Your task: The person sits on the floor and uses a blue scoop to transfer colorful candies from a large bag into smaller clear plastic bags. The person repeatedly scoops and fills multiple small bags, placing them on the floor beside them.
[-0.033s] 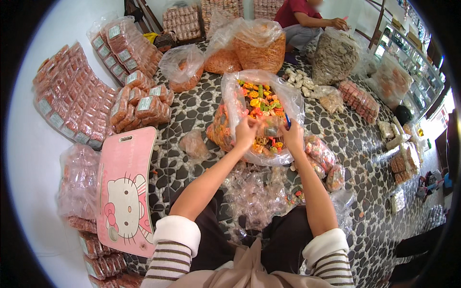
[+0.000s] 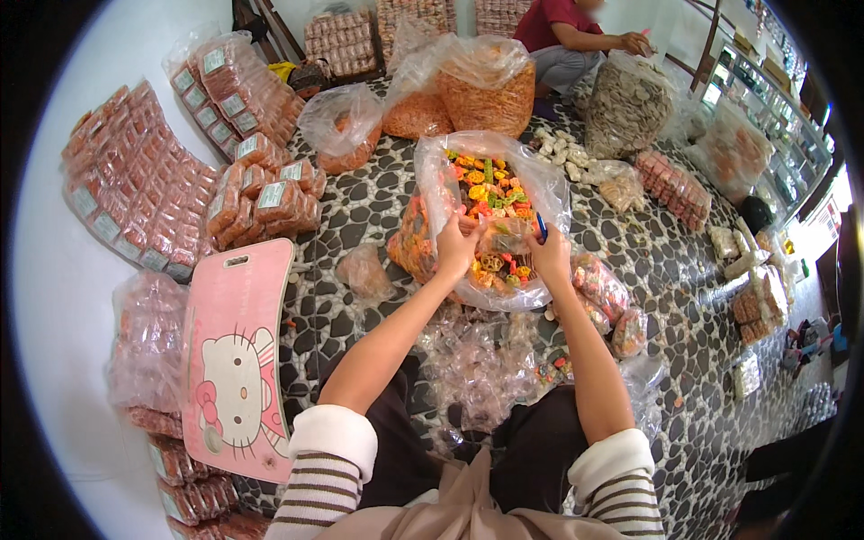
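A large clear plastic bag stands with its mouth spread wide in front of me. It is filled with colourful snack pieces in yellow, orange, red, green and brown. Over its mouth, a small clear plastic bag is stretched between my hands. My left hand pinches its left side, fingers closed. At its right side my right hand is closed on the edge. A slim blue object, like a pen, sticks up from the right fingers. What the small bag holds is hard to make out.
Clear empty bags lie before my knees, with filled snack packets at the right. A pink folding table leans at left beside stacked packs. Big snack sacks stand behind; another person crouches near a grey-brown sack.
My left hand has shifted slightly left and up, and the small bag between my hands has changed shape a little. The right hand stays in nearly the same place.
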Action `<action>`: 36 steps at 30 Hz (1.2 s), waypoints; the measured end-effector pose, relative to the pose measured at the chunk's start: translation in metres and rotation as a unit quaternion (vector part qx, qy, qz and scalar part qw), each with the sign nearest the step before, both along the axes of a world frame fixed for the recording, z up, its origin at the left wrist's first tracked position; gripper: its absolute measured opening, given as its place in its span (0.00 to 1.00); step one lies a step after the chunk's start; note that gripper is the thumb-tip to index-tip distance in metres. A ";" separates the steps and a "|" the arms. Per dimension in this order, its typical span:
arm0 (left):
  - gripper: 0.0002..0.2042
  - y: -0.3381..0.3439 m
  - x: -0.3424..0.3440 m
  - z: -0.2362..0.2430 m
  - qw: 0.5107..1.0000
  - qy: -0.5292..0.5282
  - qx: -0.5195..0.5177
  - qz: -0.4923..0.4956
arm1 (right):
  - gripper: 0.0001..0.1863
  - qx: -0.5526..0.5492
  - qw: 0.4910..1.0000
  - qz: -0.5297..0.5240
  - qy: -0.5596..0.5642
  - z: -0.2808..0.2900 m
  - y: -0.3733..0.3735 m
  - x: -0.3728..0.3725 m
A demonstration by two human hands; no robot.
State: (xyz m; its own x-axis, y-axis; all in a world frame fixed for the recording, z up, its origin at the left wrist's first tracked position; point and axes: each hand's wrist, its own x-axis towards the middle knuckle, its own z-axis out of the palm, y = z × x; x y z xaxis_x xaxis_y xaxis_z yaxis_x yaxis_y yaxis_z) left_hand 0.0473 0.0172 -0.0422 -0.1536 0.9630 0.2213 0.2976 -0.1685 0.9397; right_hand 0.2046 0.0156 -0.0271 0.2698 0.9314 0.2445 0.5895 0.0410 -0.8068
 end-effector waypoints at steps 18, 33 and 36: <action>0.11 0.009 -0.013 0.020 0.993 0.060 -0.062 -0.086 | 0.09 -0.102 0.970 0.148 0.164 0.000 0.011 0.013; 0.08 -0.073 0.042 -0.050 0.629 0.554 0.240 -0.489 | 0.12 -0.189 0.982 -0.022 0.003 -0.062 -0.103 0.206; 0.08 -0.075 0.075 -0.082 0.676 0.476 0.212 -0.521 | 0.13 -0.234 0.972 -0.025 0.014 -0.091 -0.111 0.238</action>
State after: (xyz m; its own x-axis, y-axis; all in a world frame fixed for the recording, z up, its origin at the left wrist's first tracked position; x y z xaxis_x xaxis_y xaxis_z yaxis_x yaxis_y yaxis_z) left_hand 0.1221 -0.0578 -0.1246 0.9658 0.2571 0.0322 0.2452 -0.9470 0.2074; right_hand 0.4422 -0.0953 -0.1178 0.3180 0.9245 -0.2104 0.5581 -0.3619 -0.7467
